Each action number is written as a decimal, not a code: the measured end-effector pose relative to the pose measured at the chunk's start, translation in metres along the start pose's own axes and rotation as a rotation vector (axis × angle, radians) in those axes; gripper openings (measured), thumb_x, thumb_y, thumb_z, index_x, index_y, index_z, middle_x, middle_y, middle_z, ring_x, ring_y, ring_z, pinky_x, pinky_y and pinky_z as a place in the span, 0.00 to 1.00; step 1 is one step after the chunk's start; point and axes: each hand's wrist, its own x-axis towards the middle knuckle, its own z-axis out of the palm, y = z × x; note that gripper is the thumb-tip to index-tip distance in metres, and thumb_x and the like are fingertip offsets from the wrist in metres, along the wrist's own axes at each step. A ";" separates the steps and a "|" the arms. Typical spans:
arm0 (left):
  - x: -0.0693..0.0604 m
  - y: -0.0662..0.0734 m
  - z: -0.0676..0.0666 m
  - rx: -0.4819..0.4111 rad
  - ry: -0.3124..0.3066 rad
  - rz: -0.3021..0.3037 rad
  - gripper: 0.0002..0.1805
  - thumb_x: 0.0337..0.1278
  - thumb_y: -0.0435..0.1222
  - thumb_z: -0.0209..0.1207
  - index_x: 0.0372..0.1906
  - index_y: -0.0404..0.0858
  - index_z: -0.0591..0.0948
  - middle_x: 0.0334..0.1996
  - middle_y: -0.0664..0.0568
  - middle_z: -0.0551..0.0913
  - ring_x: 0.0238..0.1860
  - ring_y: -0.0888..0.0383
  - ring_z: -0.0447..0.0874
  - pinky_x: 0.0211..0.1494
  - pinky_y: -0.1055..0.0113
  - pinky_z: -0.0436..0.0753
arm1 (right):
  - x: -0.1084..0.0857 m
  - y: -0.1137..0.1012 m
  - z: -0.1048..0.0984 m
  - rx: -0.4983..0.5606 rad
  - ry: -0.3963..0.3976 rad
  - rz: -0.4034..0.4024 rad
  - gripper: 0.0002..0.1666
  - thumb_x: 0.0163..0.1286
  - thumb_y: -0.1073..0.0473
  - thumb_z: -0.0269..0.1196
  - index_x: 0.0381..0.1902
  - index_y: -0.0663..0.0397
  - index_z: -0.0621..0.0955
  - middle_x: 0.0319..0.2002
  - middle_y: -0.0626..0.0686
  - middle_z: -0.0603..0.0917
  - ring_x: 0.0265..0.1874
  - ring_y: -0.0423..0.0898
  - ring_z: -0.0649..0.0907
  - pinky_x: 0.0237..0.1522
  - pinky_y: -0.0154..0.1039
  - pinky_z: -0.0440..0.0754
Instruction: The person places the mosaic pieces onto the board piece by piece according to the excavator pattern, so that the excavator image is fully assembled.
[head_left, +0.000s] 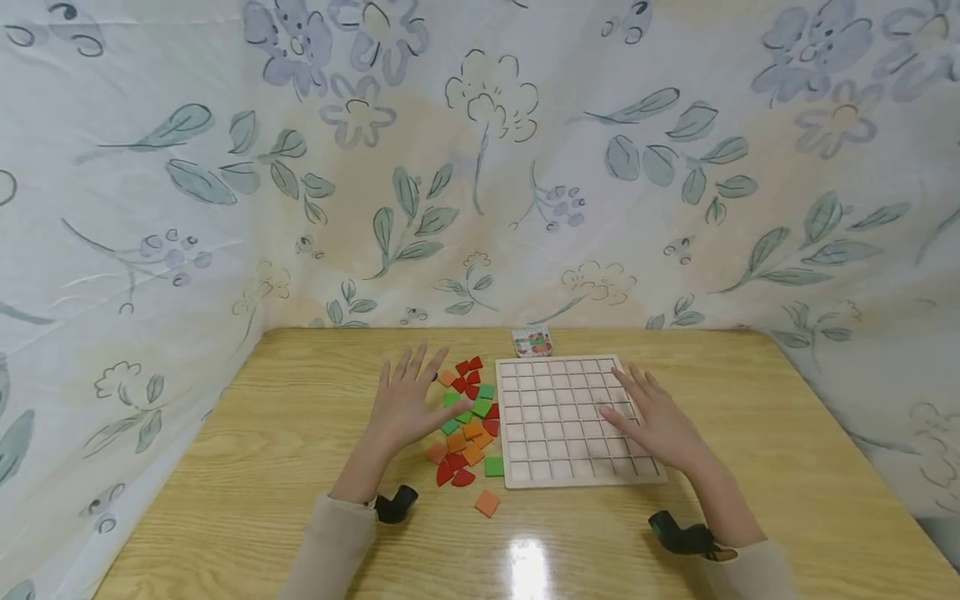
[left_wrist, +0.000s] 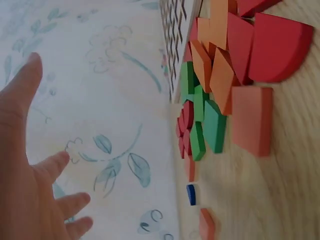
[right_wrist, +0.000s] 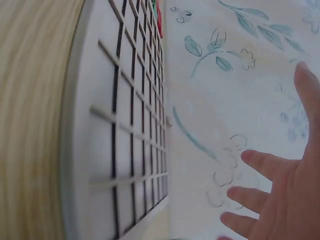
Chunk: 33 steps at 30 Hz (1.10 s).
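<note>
My left hand (head_left: 405,408) is spread with fingers apart, beside and partly over a pile of red, green and orange pieces; it holds nothing. In the left wrist view the hand (left_wrist: 25,165) hangs clear of the pieces, a red quarter-round one (left_wrist: 280,47) among them. The right hand (head_left: 663,425), fingers spread and holding nothing, is over the right side of the pale gridded board (head_left: 506,479). The right wrist view has the same hand (right_wrist: 285,190) at the right and the board's grid (right_wrist: 95,145) at the left.
A small card (head_left: 532,342) with a coloured picture lies behind the board. One orange piece (head_left: 487,502) sits apart near the front of the wooden table (head_left: 262,433). Patterned cloth (head_left: 480,167) hangs behind and at the sides.
</note>
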 end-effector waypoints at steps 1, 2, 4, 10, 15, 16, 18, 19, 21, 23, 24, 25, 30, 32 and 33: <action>0.000 -0.003 0.000 -0.039 -0.009 0.006 0.49 0.46 0.70 0.49 0.72 0.56 0.49 0.72 0.48 0.47 0.72 0.45 0.41 0.68 0.42 0.36 | -0.001 0.003 -0.001 0.052 -0.014 0.005 0.44 0.68 0.37 0.49 0.72 0.53 0.52 0.71 0.65 0.46 0.68 0.67 0.46 0.59 0.70 0.47; -0.001 -0.006 -0.001 -0.079 -0.018 0.013 0.48 0.47 0.68 0.51 0.72 0.55 0.50 0.72 0.47 0.49 0.72 0.44 0.44 0.68 0.41 0.37 | -0.001 0.006 -0.003 0.102 -0.030 0.009 0.42 0.69 0.39 0.48 0.72 0.55 0.52 0.70 0.67 0.47 0.67 0.68 0.48 0.58 0.71 0.48; -0.003 -0.013 -0.001 -0.167 -0.052 0.013 0.45 0.51 0.64 0.52 0.72 0.52 0.52 0.71 0.47 0.53 0.71 0.44 0.48 0.68 0.41 0.43 | -0.004 0.014 -0.004 0.185 -0.065 0.015 0.40 0.71 0.42 0.47 0.71 0.60 0.53 0.69 0.70 0.48 0.66 0.70 0.49 0.57 0.71 0.50; -0.014 -0.033 0.000 -0.455 -0.212 -0.088 0.40 0.56 0.61 0.50 0.72 0.54 0.52 0.70 0.48 0.56 0.68 0.40 0.54 0.63 0.39 0.57 | -0.016 0.038 0.000 0.293 -0.169 0.064 0.38 0.73 0.43 0.43 0.69 0.66 0.54 0.68 0.70 0.53 0.65 0.69 0.55 0.58 0.66 0.57; -0.023 -0.047 0.001 -0.565 -0.249 -0.154 0.36 0.61 0.57 0.48 0.72 0.57 0.51 0.70 0.48 0.56 0.68 0.39 0.53 0.62 0.37 0.57 | -0.020 0.050 0.007 0.311 -0.210 0.083 0.38 0.73 0.43 0.42 0.69 0.66 0.56 0.68 0.69 0.54 0.66 0.68 0.54 0.60 0.65 0.56; -0.024 -0.049 0.001 -0.584 -0.245 -0.161 0.36 0.61 0.56 0.48 0.72 0.56 0.51 0.70 0.48 0.57 0.68 0.39 0.52 0.62 0.37 0.56 | -0.021 0.051 0.008 0.307 -0.208 0.077 0.38 0.73 0.43 0.43 0.68 0.67 0.57 0.68 0.69 0.54 0.66 0.68 0.54 0.60 0.65 0.56; -0.025 -0.053 0.000 -0.621 -0.240 -0.171 0.35 0.63 0.54 0.48 0.72 0.55 0.52 0.69 0.47 0.58 0.69 0.39 0.51 0.63 0.37 0.54 | -0.021 0.053 0.009 0.289 -0.197 0.060 0.37 0.73 0.44 0.44 0.67 0.68 0.59 0.68 0.70 0.54 0.66 0.69 0.54 0.59 0.66 0.55; -0.025 -0.055 0.000 -0.632 -0.238 -0.172 0.35 0.63 0.53 0.48 0.72 0.53 0.52 0.69 0.46 0.59 0.69 0.40 0.51 0.64 0.37 0.53 | -0.021 0.054 0.009 0.280 -0.192 0.050 0.37 0.73 0.45 0.45 0.67 0.68 0.59 0.68 0.70 0.54 0.66 0.69 0.54 0.59 0.65 0.56; -0.025 -0.059 -0.001 -0.646 -0.235 -0.182 0.35 0.63 0.52 0.48 0.72 0.51 0.52 0.69 0.45 0.59 0.69 0.40 0.51 0.64 0.38 0.53 | -0.022 0.056 0.009 0.264 -0.191 0.033 0.37 0.72 0.45 0.47 0.66 0.68 0.60 0.68 0.69 0.55 0.66 0.68 0.54 0.59 0.66 0.56; -0.024 -0.063 -0.001 -0.658 -0.238 -0.180 0.36 0.63 0.53 0.49 0.72 0.48 0.52 0.68 0.43 0.59 0.69 0.40 0.52 0.65 0.38 0.52 | -0.022 0.058 0.009 0.240 -0.200 0.004 0.39 0.70 0.44 0.50 0.67 0.67 0.60 0.68 0.69 0.55 0.66 0.68 0.55 0.59 0.66 0.55; -0.024 -0.065 -0.001 -0.658 -0.236 -0.178 0.37 0.62 0.53 0.50 0.72 0.47 0.53 0.68 0.43 0.59 0.69 0.41 0.53 0.65 0.39 0.52 | -0.022 0.059 0.008 0.226 -0.204 -0.013 0.40 0.68 0.44 0.53 0.67 0.67 0.59 0.68 0.69 0.55 0.65 0.69 0.55 0.59 0.66 0.55; -0.024 -0.067 0.000 -0.653 -0.235 -0.173 0.38 0.61 0.53 0.51 0.72 0.46 0.53 0.68 0.43 0.60 0.68 0.41 0.54 0.65 0.40 0.53 | -0.022 0.060 0.007 0.207 -0.210 -0.033 0.42 0.67 0.44 0.55 0.67 0.67 0.59 0.68 0.69 0.55 0.65 0.69 0.55 0.58 0.66 0.55; -0.023 -0.075 0.000 -0.637 -0.221 -0.126 0.41 0.56 0.51 0.58 0.70 0.40 0.56 0.67 0.41 0.61 0.68 0.42 0.56 0.65 0.40 0.54 | -0.021 0.068 -0.001 0.124 -0.248 -0.157 0.53 0.55 0.42 0.66 0.68 0.66 0.58 0.68 0.67 0.56 0.65 0.69 0.57 0.65 0.39 0.56; -0.022 -0.077 0.001 -0.628 -0.204 -0.123 0.40 0.55 0.49 0.59 0.69 0.39 0.59 0.67 0.42 0.62 0.67 0.42 0.57 0.64 0.41 0.57 | -0.021 0.071 -0.003 0.126 -0.267 -0.201 0.56 0.52 0.41 0.67 0.68 0.65 0.58 0.68 0.67 0.56 0.65 0.68 0.56 0.61 0.22 0.50; -0.021 -0.078 0.001 -0.624 -0.192 -0.128 0.39 0.55 0.48 0.60 0.69 0.38 0.60 0.66 0.42 0.63 0.67 0.41 0.58 0.63 0.41 0.59 | -0.021 0.073 -0.004 0.135 -0.271 -0.214 0.56 0.51 0.41 0.68 0.68 0.65 0.57 0.68 0.66 0.55 0.66 0.66 0.56 0.56 0.16 0.46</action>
